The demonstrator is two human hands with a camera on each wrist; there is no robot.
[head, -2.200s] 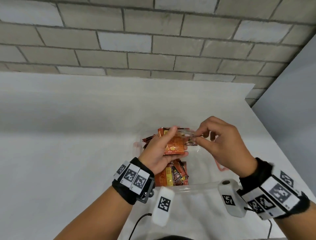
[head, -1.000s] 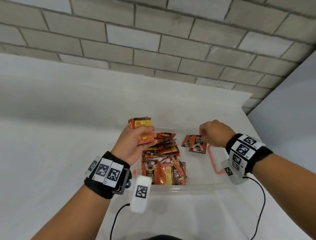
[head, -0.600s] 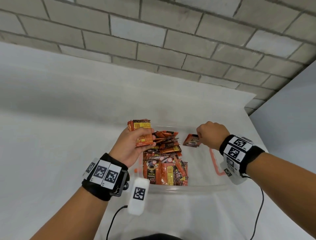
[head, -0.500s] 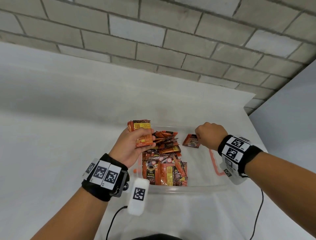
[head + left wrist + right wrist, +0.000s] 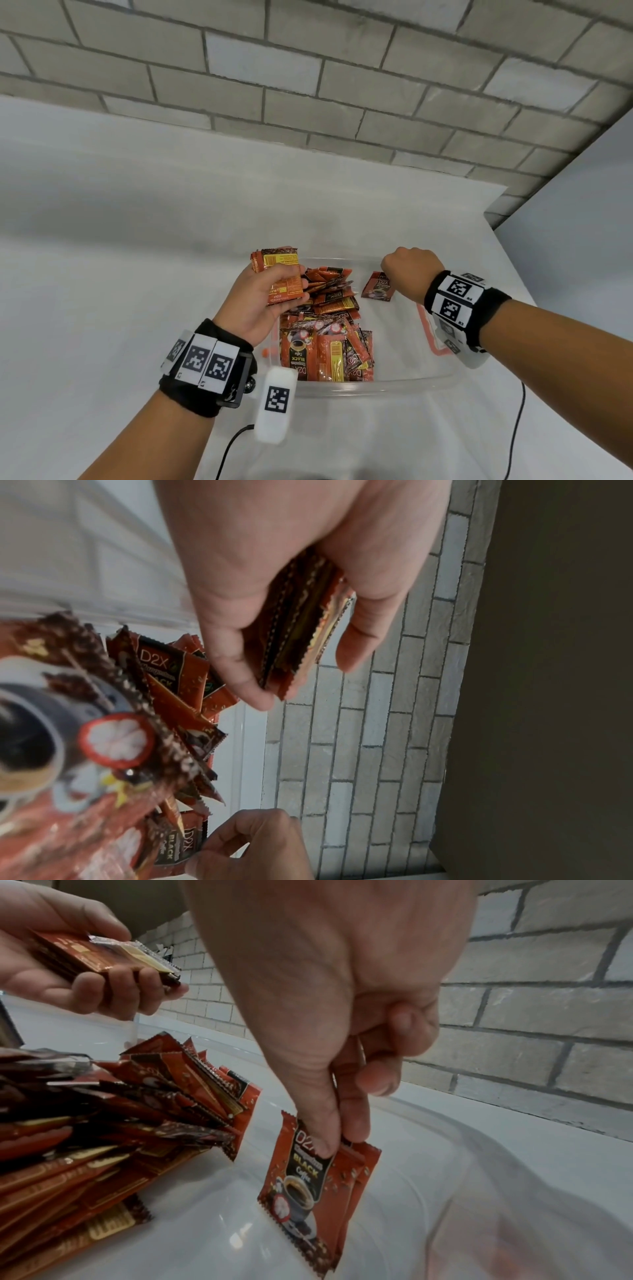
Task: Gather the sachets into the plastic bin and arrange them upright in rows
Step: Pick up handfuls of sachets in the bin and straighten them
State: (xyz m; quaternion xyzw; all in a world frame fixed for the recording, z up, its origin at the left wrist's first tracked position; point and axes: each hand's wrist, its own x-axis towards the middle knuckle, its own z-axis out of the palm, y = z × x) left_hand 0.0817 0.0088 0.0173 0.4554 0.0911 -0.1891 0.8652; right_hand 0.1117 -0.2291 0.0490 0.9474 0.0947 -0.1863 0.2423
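Note:
A clear plastic bin [image 5: 404, 383] sits on the white table and holds a leaning row of orange-brown coffee sachets [image 5: 325, 329] along its left side. My left hand [image 5: 270, 294] hovers over the bin's far left corner and grips a small stack of sachets [image 5: 279, 274]. My right hand [image 5: 409, 274] is at the far right inside the bin; thumb and fingers pinch the top edge of a few sachets [image 5: 318, 1188] that stand upright, their lower edge at the bin floor. The left wrist view shows the held stack [image 5: 301, 631] edge-on.
A grey brick wall [image 5: 308, 85] runs behind the table. The bin has an orange clasp [image 5: 428, 329] on its right side. White table surface [image 5: 102, 274] stretches to the left. Cables [image 5: 513, 428] trail from my wrists at the near edge.
My right hand carried a few sachets from the left hand's stack to the bin's far right and lowered them upright there. The left hand lifted its stack toward the far left corner.

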